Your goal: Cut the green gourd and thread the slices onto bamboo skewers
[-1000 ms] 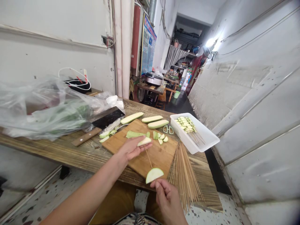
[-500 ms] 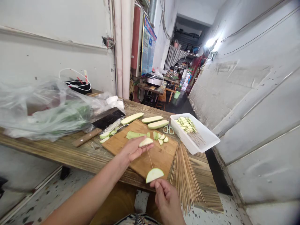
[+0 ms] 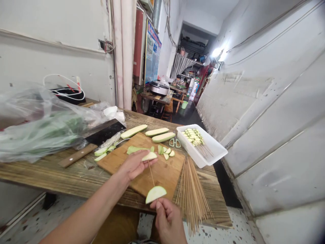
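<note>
My right hand (image 3: 169,217) pinches the near end of a thin bamboo skewer (image 3: 151,174), low at the table's front edge. A pale half-round zucchini slice (image 3: 156,194) is threaded on it just above my fingers. Over the cutting board (image 3: 162,176), my left hand (image 3: 135,164) holds another zucchini slice (image 3: 149,156) at the skewer's far end. Whether the tip has pierced that slice I cannot tell. Beyond my left hand, several cut zucchini pieces (image 3: 166,152) and a green strip of slices (image 3: 134,149) lie on the board.
Halved zucchinis (image 3: 164,137) and scissors (image 3: 175,142) lie behind the board. A white tray (image 3: 215,149) holds filled skewers; loose skewers (image 3: 193,200) fan out at right. To the left are a cleaver (image 3: 106,133) and a plastic bag of greens (image 3: 50,132).
The whole view has shifted, so everything sits further left in the picture. Both hands keep their hold on the skewer and slices, with little other movement.
</note>
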Demonstrator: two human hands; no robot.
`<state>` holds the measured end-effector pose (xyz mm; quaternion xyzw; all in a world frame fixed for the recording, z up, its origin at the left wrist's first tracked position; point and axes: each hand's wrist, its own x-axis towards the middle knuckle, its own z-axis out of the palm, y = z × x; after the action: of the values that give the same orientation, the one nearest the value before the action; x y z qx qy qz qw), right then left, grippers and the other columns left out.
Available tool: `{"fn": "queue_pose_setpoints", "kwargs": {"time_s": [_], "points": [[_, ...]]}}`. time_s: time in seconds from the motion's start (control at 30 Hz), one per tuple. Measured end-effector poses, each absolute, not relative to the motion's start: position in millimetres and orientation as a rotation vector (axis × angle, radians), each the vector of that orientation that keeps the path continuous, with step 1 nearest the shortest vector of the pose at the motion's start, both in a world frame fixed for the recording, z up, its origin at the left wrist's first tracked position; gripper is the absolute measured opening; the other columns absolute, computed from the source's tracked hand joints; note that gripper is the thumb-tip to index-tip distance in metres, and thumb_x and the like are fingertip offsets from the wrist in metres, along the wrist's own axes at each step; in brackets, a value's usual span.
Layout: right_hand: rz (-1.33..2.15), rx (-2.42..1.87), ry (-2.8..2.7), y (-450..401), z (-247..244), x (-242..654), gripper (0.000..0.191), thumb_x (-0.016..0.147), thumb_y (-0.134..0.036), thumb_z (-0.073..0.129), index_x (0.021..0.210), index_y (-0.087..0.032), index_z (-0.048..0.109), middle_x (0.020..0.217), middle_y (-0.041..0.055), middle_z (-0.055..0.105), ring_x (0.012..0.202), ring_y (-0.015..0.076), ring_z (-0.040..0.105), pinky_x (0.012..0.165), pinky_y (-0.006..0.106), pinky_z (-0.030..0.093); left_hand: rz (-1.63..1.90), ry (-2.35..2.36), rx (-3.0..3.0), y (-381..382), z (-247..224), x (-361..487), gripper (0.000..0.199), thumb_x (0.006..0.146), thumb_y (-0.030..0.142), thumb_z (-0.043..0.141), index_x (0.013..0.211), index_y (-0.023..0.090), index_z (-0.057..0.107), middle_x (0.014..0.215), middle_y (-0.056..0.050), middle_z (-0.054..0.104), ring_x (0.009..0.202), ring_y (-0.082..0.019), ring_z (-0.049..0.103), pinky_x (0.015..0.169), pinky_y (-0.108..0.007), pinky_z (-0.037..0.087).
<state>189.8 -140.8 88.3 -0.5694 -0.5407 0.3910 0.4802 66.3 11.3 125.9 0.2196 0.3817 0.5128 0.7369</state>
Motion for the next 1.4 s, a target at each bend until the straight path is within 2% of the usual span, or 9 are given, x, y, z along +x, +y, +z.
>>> {"fn": "queue_pose_setpoints", "kwargs": {"time_s": [0.2, 0.43, 0.67, 0.83, 1.4], "points": [[0.962, -1.380, -1.316, -140.3, 89.5, 185.0, 0.041, 0.087, -0.049, 0.043, 0.075, -0.015, 0.065, 0.045, -0.0052, 0.036, 0.044, 0.0110, 0.037, 0.042, 0.019, 0.032, 1.133, 0.872, 0.448, 12.7, 126.4, 68.8, 0.008, 0.079, 0.006, 0.052, 0.077, 0.007, 0.059, 0.079, -0.016, 0.070, 0.074, -0.022, 0.068, 0.068, -0.034, 0.058], [0.923, -1.394, -1.353, -141.6, 88.3, 180.6, 0.038, 0.089, -0.042, 0.040, 0.076, -0.015, 0.063, 0.048, -0.0043, 0.037, 0.048, 0.0118, 0.040, 0.043, 0.019, 0.032, 1.142, 0.850, 0.433, 10.7, 130.0, 71.2, 0.009, 0.079, 0.004, 0.050, 0.077, 0.007, 0.059, 0.075, -0.012, 0.069, 0.075, -0.020, 0.067, 0.076, -0.038, 0.056], [0.907, -1.387, -1.355, -141.7, 89.7, 179.5, 0.039, 0.089, -0.042, 0.040, 0.079, -0.014, 0.065, 0.050, -0.0019, 0.043, 0.052, 0.0132, 0.044, 0.041, 0.018, 0.032, 1.075, 0.851, 0.409, 6.1, 136.2, 69.9, 0.013, 0.083, 0.009, 0.045, 0.082, 0.007, 0.058, 0.081, -0.017, 0.069, 0.078, -0.023, 0.068, 0.076, -0.040, 0.056], [0.904, -1.389, -1.338, -142.2, 92.0, 180.0, 0.038, 0.089, -0.041, 0.041, 0.080, -0.015, 0.066, 0.052, -0.0015, 0.043, 0.054, 0.0135, 0.044, 0.043, 0.019, 0.032, 1.095, 0.859, 0.412, 6.1, 137.8, 72.3, 0.011, 0.082, 0.009, 0.047, 0.083, 0.007, 0.058, 0.079, -0.016, 0.069, 0.076, -0.023, 0.068, 0.074, -0.040, 0.056], [0.852, -1.376, -1.288, -139.1, 96.9, 180.6, 0.033, 0.088, -0.034, 0.043, 0.075, -0.015, 0.067, 0.058, 0.0019, 0.055, 0.060, 0.0152, 0.052, 0.046, 0.019, 0.039, 1.121, 0.879, 0.470, -1.9, 143.9, 79.5, 0.016, 0.082, 0.006, 0.045, 0.079, 0.006, 0.061, 0.077, -0.014, 0.070, 0.081, -0.021, 0.067, 0.074, -0.033, 0.057]]}}
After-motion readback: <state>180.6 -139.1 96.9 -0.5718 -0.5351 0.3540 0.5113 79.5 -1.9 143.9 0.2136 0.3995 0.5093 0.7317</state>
